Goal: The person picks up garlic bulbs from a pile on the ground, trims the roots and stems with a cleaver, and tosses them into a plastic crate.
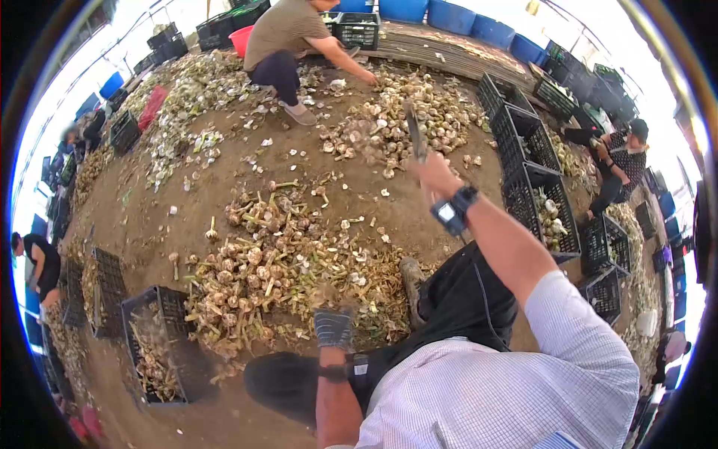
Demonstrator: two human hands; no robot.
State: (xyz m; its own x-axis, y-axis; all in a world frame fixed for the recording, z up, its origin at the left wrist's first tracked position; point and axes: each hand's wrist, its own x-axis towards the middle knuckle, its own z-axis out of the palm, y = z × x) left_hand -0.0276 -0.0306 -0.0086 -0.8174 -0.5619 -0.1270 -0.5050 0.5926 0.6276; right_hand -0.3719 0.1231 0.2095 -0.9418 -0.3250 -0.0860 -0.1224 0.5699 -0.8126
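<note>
My right hand (437, 176) is raised over the bare ground, wrapped around the handle of a knife (415, 133). Its long dark blade points away from me, toward the far garlic heap. Low by my knee, my left hand (333, 329) wears a grey striped glove. Its fingers are closed at the near edge of a pile of garlic (254, 273) with stems and roots attached. A blurred brown lump shows at the fingertips; I cannot make out what it is. Loose trimmings (366, 292) lie between this hand and my shoe.
A black crate (161, 344) with garlic stands at my left; more black crates (527, 138) line the right. Across the ground a crouching person (295, 45) reaches into another garlic heap (419, 112). Another person (621, 165) sits at the right. Blue tubs (449, 16) stand behind.
</note>
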